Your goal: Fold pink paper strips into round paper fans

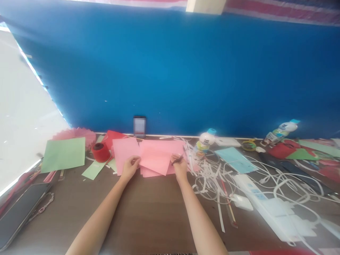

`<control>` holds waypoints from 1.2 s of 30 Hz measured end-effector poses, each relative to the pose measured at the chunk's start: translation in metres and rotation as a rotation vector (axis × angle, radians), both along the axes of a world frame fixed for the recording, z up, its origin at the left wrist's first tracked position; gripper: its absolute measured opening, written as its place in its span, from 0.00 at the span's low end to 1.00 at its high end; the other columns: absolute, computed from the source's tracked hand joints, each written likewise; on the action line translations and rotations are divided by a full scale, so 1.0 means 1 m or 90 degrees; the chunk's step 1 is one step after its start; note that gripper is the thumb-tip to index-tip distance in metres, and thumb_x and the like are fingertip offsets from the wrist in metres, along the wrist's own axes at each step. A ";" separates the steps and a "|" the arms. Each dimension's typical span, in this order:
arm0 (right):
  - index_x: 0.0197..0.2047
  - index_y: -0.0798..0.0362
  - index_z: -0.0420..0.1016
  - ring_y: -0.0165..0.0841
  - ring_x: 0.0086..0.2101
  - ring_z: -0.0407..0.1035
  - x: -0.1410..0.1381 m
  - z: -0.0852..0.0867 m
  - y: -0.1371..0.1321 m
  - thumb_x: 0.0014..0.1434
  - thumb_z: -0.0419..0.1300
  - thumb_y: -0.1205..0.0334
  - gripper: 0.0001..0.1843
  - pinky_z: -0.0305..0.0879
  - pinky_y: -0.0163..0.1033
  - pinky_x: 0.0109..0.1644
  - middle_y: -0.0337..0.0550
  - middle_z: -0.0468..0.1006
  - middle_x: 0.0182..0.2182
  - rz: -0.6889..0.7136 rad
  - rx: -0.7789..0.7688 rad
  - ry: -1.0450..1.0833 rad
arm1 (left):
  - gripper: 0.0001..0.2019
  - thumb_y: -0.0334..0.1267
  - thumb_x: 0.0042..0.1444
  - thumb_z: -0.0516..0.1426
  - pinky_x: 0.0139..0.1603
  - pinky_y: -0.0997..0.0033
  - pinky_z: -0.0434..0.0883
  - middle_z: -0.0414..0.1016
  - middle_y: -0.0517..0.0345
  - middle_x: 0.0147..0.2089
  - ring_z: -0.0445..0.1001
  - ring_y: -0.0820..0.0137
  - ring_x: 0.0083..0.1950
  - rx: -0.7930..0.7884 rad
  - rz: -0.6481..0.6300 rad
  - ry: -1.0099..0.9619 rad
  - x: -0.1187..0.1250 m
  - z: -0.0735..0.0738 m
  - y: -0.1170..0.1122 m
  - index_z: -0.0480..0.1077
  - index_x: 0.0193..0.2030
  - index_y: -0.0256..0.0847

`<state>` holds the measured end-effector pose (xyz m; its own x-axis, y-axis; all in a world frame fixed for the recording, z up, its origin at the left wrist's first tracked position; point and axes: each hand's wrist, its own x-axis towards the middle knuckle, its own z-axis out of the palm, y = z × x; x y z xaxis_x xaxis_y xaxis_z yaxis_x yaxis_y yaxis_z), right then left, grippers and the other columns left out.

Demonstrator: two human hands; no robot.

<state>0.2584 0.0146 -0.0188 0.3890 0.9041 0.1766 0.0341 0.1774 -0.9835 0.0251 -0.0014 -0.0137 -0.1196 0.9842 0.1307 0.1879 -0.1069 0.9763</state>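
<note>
L forearm (102, 214) & R forearm (202, 217) were bare to btm edge of view, slim, tapering twd narrow wrists (124, 180). L hand (130, 166) & R hand (180, 166) were bare too, w/ slender fingers (135, 158); finer detail was blurred.

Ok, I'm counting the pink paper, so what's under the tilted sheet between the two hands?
Under the tilted sheet is more pink paper, showing past its upper and lower edges. Whatever the sheet covers is hidden, so I can't count the layers.
</note>
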 end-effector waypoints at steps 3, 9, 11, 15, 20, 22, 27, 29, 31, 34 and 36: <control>0.35 0.57 0.71 0.35 0.33 0.69 -0.001 0.001 0.000 0.38 0.62 0.61 0.17 0.66 0.39 0.33 0.47 0.75 0.33 -0.009 -0.002 0.020 | 0.12 0.44 0.45 0.55 0.28 0.72 0.71 0.73 0.53 0.34 0.72 0.69 0.32 0.000 0.004 0.003 0.001 0.001 0.000 0.70 0.30 0.36; 0.36 0.58 0.71 0.30 0.25 0.69 -0.002 0.005 -0.002 0.39 0.63 0.59 0.19 0.66 0.38 0.29 0.45 0.75 0.29 0.006 -0.026 0.104 | 0.12 0.43 0.46 0.55 0.29 0.71 0.72 0.74 0.52 0.35 0.73 0.68 0.32 0.001 0.009 0.015 -0.001 0.001 0.000 0.70 0.31 0.36; 0.36 0.58 0.70 0.30 0.25 0.69 -0.002 0.006 -0.003 0.39 0.62 0.59 0.19 0.66 0.38 0.29 0.45 0.75 0.29 0.008 -0.030 0.097 | 0.12 0.44 0.46 0.54 0.30 0.71 0.71 0.74 0.52 0.35 0.73 0.68 0.32 -0.002 0.009 0.018 -0.001 -0.001 0.001 0.70 0.31 0.36; 0.34 0.58 0.70 0.32 0.26 0.69 -0.001 0.009 -0.003 0.40 0.61 0.59 0.16 0.66 0.39 0.29 0.46 0.75 0.29 -0.022 -0.015 0.027 | 0.12 0.43 0.46 0.54 0.34 0.69 0.71 0.74 0.52 0.35 0.73 0.67 0.35 0.013 0.015 0.036 -0.004 -0.003 0.003 0.71 0.30 0.36; 0.34 0.59 0.70 0.33 0.27 0.68 0.002 0.011 -0.004 0.42 0.59 0.56 0.17 0.65 0.38 0.28 0.47 0.74 0.29 -0.070 0.001 -0.054 | 0.12 0.43 0.46 0.54 0.39 0.68 0.69 0.74 0.52 0.36 0.72 0.65 0.38 0.026 0.031 0.060 -0.008 -0.004 0.004 0.71 0.30 0.36; 0.34 0.58 0.69 0.33 0.26 0.67 0.005 0.011 -0.005 0.43 0.58 0.54 0.17 0.64 0.38 0.28 0.46 0.74 0.28 -0.089 -0.015 -0.097 | 0.12 0.43 0.46 0.54 0.40 0.68 0.68 0.75 0.51 0.36 0.72 0.65 0.38 0.025 0.036 0.067 -0.008 -0.003 0.004 0.71 0.31 0.36; 0.26 0.54 0.66 0.35 0.26 0.66 0.016 0.011 -0.006 0.41 0.57 0.57 0.09 0.61 0.39 0.31 0.41 0.71 0.22 -0.133 -0.097 -0.268 | 0.13 0.42 0.50 0.50 0.46 0.65 0.66 0.75 0.51 0.39 0.71 0.64 0.43 0.067 -0.005 0.151 -0.006 -0.003 0.001 0.71 0.34 0.38; 0.24 0.53 0.64 0.35 0.26 0.65 0.017 0.010 -0.006 0.41 0.57 0.58 0.08 0.60 0.38 0.31 0.40 0.70 0.22 -0.128 -0.110 -0.278 | 0.12 0.40 0.51 0.49 0.49 0.62 0.63 0.74 0.51 0.42 0.69 0.62 0.46 0.119 -0.026 0.259 -0.007 -0.002 0.000 0.72 0.35 0.39; 0.24 0.52 0.62 0.35 0.26 0.65 0.016 0.010 -0.006 0.42 0.56 0.57 0.08 0.60 0.38 0.31 0.40 0.70 0.22 -0.121 -0.094 -0.268 | 0.11 0.38 0.51 0.50 0.53 0.57 0.59 0.71 0.49 0.46 0.66 0.60 0.50 0.164 0.036 0.382 -0.010 -0.001 0.000 0.72 0.37 0.40; 0.28 0.53 0.63 0.35 0.30 0.67 0.009 0.008 -0.005 0.45 0.54 0.57 0.09 0.61 0.39 0.34 0.43 0.72 0.27 -0.083 -0.025 -0.243 | 0.14 0.35 0.48 0.52 0.55 0.49 0.53 0.64 0.46 0.53 0.59 0.54 0.55 0.162 0.236 0.508 -0.018 -0.002 0.000 0.70 0.42 0.41; 0.33 0.54 0.64 0.35 0.32 0.68 0.004 0.007 -0.006 0.47 0.54 0.57 0.11 0.62 0.39 0.36 0.45 0.72 0.31 -0.034 0.007 -0.229 | 0.17 0.35 0.48 0.53 0.53 0.47 0.54 0.58 0.42 0.57 0.56 0.51 0.57 0.118 0.318 0.540 -0.023 -0.004 0.001 0.67 0.46 0.40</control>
